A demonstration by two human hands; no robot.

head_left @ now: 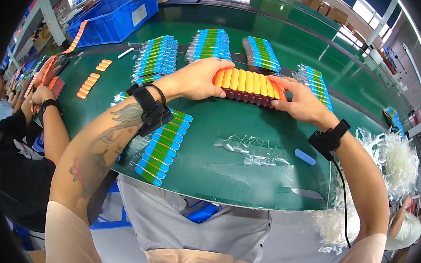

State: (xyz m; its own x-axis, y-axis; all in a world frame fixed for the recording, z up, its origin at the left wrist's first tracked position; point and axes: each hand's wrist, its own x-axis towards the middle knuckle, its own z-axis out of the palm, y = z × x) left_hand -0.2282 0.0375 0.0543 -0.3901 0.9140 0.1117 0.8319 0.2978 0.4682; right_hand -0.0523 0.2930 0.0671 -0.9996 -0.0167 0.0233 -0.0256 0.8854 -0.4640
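Note:
A row of orange, round-ended strips standing packed side by side, dark red underneath [248,83], spans the space between my two hands over the green table [194,155]. My left hand [202,78] is closed on its left end, thumb at the near side. At the right end, my right hand [298,98] pinches it between thumb and fingers. Below my left wrist lies a fanned row of blue-and-green round-ended strips [163,147]. Stacks of similar strips in clear plastic stand behind my hands: one stack [157,54], another [209,43] and a third [262,54].
Clear plastic scraps [258,152] and a small blue bar [305,156] lie near the front. A blue crate [116,20] stands far left. Loose orange strips [88,85] lie left, near a co-worker's arm [50,115]. Plastic waste [394,159] heaps at the right edge.

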